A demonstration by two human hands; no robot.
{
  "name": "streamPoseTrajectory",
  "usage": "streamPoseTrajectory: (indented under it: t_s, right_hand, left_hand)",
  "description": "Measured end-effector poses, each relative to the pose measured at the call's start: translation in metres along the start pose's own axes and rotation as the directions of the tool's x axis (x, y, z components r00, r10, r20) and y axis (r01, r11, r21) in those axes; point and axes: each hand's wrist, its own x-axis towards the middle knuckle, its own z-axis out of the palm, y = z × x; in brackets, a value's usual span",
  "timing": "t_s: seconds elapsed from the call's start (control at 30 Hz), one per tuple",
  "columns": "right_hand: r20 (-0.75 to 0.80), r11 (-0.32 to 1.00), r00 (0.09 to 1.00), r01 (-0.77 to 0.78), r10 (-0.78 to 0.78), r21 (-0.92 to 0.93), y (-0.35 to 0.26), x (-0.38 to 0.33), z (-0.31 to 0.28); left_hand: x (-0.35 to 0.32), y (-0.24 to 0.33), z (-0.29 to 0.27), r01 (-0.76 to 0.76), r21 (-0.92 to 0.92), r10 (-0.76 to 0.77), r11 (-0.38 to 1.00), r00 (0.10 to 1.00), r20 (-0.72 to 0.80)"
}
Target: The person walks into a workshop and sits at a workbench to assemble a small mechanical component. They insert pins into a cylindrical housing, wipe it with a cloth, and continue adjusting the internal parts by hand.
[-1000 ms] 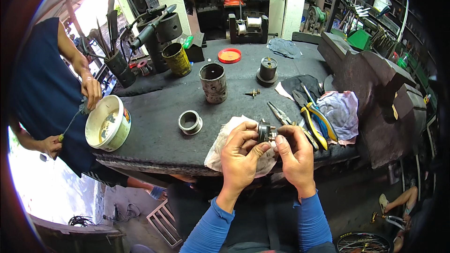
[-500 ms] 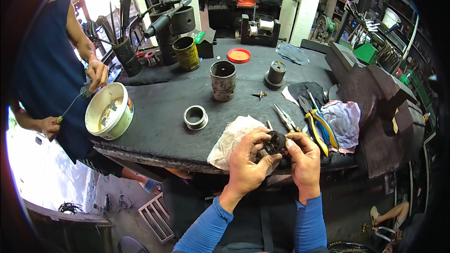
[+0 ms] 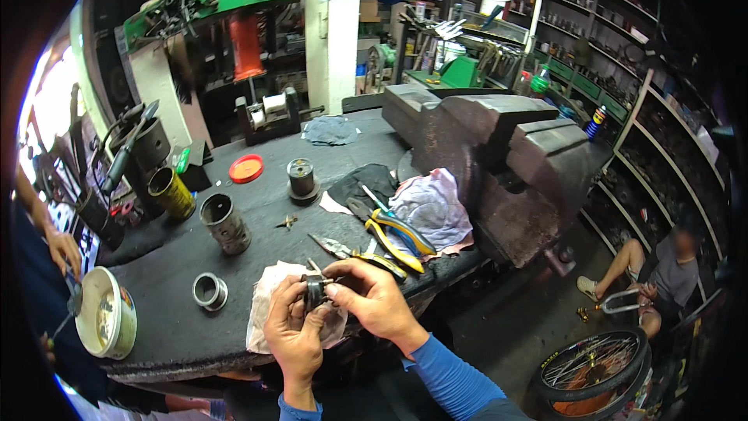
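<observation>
A small black ring-shaped part [image 3: 314, 291] is held between my two hands, above a beige cloth [image 3: 263, 313] at the bench's front edge. My left hand [image 3: 294, 335] curls its fingers around one side. From the other side my right hand [image 3: 372, 296] grips it between thumb and fingers, which partly cover it. Just beyond my fingers lie long-nose pliers [image 3: 333, 246] and yellow-and-black pliers [image 3: 393, 248]. To the left, a short metal collar [image 3: 209, 291] stands on the bench, with a worn metal cylinder [image 3: 226, 226] behind it. A small brass fitting [image 3: 287, 221] lies nearby.
A large bench vise [image 3: 499, 179] rises at right beside a crumpled pale rag [image 3: 431, 210]. At left are a white bucket [image 3: 117, 320] and a co-worker's hand [image 3: 64, 252]. A red lid [image 3: 246, 168] lies farther back. Bicycle wheels [image 3: 592, 370] and a seated person [image 3: 670, 273] are at lower right.
The view has swung to the right, bringing the vise and shelves further in. Both hands still hold the black part, which now shows more of its side.
</observation>
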Motion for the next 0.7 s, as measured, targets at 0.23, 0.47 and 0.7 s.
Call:
streamPoseTrajectory:
  t_s: [0.23, 0.47, 0.7]
  right_hand:
    - [-0.081, 0.921, 0.996, -0.01, -0.024, -0.389, -0.013, 0.0, 0.01]
    - [-0.049, 0.956, 0.981, 0.172, -0.189, -0.237, -0.006, -0.002, 0.011]
    - [-0.044, 0.909, 0.988, 0.116, -0.145, -0.401, -0.003, 0.002, 0.02]
  left_hand:
    - [0.004, -0.004, -0.011, 0.099, -0.069, -0.093, 0.993, 0.993, 0.077]
    - [0.006, 0.004, -0.005, 0.155, -0.177, -0.136, 0.972, 0.984, 0.116]
    - [0.005, 0.004, -0.018, 0.08, -0.119, -0.07, 0.99, 0.994, 0.083]
